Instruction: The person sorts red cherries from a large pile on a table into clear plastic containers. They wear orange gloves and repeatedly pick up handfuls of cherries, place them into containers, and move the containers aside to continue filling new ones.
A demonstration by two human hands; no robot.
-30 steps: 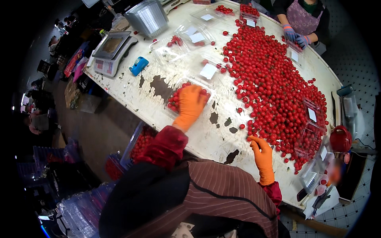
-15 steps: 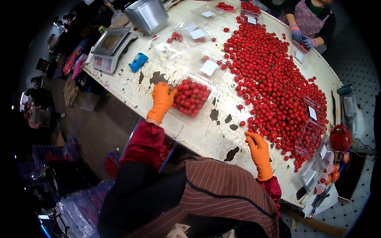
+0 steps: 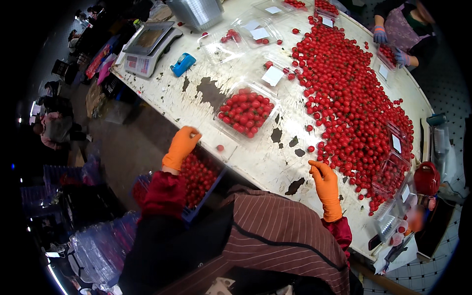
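My left hand (image 3: 181, 149), in an orange glove, is above the table's near edge and a blue crate (image 3: 220, 183) of cherry tomatoes. Its fingers are loosely bent, with nothing visible in them. A single cherry tomato (image 3: 220, 147), slightly blurred, is by the table edge to the right of that hand. Beyond it, a clear plastic punnet (image 3: 227, 133) stands filled with cherry tomatoes (image 3: 246, 112). My right hand (image 3: 326, 189), gloved alike, hovers over the table beside the large tomato heap (image 3: 344, 103). Its fingers reach forward, holding nothing I can see.
A scale (image 3: 141, 64) and blue tape dispenser (image 3: 183, 64) stand at the left, near stacked punnets (image 3: 196, 14). Open lidded punnets (image 3: 223, 46) lie behind. Across the table, a person in gloves (image 3: 402, 58) handles a punnet. A red round-bodied object (image 3: 425, 178) sits at the right.
My left hand has left the filled punnet, moving toward me and over the crate. A lone tomato now shows near the table edge. My right hand has barely moved; the view has shifted slightly.
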